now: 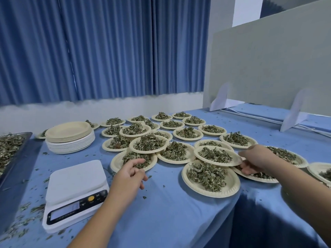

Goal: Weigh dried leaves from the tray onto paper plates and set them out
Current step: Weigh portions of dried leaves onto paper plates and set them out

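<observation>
Several paper plates heaped with dried green leaves cover the blue tablecloth [172, 217], some overlapping. My right hand [256, 160] grips the right rim of one filled plate [217, 155], which rests on top of neighbouring plates. My left hand [130, 173] hovers, loosely curled and holding nothing, at the near edge of another filled plate [116, 161]. A white digital scale [77, 190] with a bare platform stands just left of that hand. The metal tray [26, 138] of loose dried leaves sits at the far left edge.
A tall stack of unused paper plates [69, 136] stands behind the scale. Leaf crumbs litter the cloth. Grey divider boards [268, 68] on white feet stand at the back right. The table's edge drops away at the lower right. Blue curtains hang behind.
</observation>
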Tool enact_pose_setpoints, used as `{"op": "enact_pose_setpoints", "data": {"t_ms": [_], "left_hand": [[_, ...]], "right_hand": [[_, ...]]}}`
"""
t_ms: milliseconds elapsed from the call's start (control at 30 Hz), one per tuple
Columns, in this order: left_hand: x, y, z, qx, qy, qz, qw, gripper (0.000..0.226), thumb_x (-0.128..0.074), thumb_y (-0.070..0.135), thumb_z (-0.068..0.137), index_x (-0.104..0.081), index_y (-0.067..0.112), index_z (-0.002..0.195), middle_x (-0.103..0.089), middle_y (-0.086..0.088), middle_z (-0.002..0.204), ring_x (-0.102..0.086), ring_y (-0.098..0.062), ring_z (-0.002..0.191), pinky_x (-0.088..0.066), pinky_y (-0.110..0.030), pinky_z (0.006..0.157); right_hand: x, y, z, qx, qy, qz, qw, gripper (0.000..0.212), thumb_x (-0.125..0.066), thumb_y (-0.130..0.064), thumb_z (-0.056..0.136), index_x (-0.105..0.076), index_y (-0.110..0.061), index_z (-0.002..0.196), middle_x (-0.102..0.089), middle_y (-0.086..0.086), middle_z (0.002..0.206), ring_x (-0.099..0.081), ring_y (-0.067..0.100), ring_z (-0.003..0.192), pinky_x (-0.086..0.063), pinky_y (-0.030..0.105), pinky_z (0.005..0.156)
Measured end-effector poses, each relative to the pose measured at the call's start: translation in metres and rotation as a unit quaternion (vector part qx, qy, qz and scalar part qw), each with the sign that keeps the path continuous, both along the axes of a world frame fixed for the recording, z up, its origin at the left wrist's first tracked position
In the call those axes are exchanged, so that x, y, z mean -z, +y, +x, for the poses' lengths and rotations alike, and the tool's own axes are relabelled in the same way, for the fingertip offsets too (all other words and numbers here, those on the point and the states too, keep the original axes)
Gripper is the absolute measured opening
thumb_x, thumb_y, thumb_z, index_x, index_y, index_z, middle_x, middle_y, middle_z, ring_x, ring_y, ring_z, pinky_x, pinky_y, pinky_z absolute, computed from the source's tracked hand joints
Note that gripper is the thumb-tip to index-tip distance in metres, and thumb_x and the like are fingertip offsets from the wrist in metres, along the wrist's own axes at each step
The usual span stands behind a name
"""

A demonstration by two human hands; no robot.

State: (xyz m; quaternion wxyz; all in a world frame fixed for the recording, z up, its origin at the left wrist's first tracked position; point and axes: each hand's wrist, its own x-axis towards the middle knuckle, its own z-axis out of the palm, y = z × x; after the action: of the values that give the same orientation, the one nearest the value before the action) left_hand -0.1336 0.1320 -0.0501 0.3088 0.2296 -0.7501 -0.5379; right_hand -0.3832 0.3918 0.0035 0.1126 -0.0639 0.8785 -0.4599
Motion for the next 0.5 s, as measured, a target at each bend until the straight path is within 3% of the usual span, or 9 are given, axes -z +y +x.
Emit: {"op": "enact_pose_setpoints", "data": {"t_ms": [67, 133, 233, 333, 500], "left_hand": [[0.000, 0.000, 0.001, -0.002, -0.001, -0.003, 1.000, 0.030, -0.051, 0.009, 0.095, -0.060, 0.035, 0.105, -0.068, 0.007, 0.069, -0.056, -0.006, 0.051, -0.041, -0.024, 0.053], [-0.001, 0.001, 0.001, -0.001, 0.000, -0.004, 1.000, 0.030, -0.050, 0.009, 0.095, -0.060, 0.035, 0.105, -0.068, 0.007, 0.069, -0.056, -0.006, 0.051, -0.041, -0.025, 0.052], [-0.002, 0.002, 0.002, 0.000, 0.005, -0.003, 1.000, 0.030, -0.050, 0.007, 0.094, -0.060, 0.034, 0.105, -0.068, 0.007, 0.069, -0.056, -0.005, 0.052, -0.041, -0.024, 0.054], [-0.008, 0.000, 0.004, -0.001, 0.026, 0.003, 1.000, 0.030, -0.050, 0.005, 0.093, -0.061, 0.031, 0.106, -0.067, 0.006, 0.067, -0.055, -0.007, 0.052, -0.043, -0.022, 0.055], [-0.024, -0.021, 0.025, -0.029, 0.076, 0.021, 0.996, 0.030, -0.051, 0.003, 0.092, -0.065, 0.028, 0.104, -0.068, 0.001, 0.068, -0.056, -0.011, 0.052, -0.043, -0.021, 0.050]], "right_hand": [[-0.001, 0.002, 0.001, -0.002, 0.014, 0.025, 1.000, 0.023, -0.051, -0.013, 0.098, -0.056, 0.009, 0.092, -0.066, 0.022, 0.065, -0.061, 0.030, 0.049, -0.059, 0.047, 0.065], [-0.002, 0.002, 0.003, 0.001, 0.030, 0.036, 0.999, 0.021, -0.051, -0.012, 0.098, -0.056, 0.008, 0.092, -0.064, 0.022, 0.065, -0.059, 0.029, 0.047, -0.058, 0.043, 0.057], [-0.006, -0.001, 0.007, -0.002, 0.068, 0.045, 0.997, 0.017, -0.050, -0.011, 0.098, -0.057, 0.004, 0.099, -0.062, 0.021, 0.064, -0.054, 0.025, 0.042, -0.047, 0.027, 0.037], [-0.009, -0.011, 0.015, -0.038, 0.113, 0.046, 0.992, 0.013, -0.049, -0.012, 0.098, -0.058, -0.003, 0.098, -0.066, 0.022, 0.064, -0.052, 0.023, 0.043, -0.041, 0.025, 0.038], [-0.019, -0.048, 0.040, -0.093, 0.162, 0.018, 0.982, 0.011, -0.051, -0.013, 0.095, -0.061, -0.009, 0.095, -0.063, 0.005, 0.048, -0.050, 0.014, 0.033, -0.038, 0.020, 0.035]]}}
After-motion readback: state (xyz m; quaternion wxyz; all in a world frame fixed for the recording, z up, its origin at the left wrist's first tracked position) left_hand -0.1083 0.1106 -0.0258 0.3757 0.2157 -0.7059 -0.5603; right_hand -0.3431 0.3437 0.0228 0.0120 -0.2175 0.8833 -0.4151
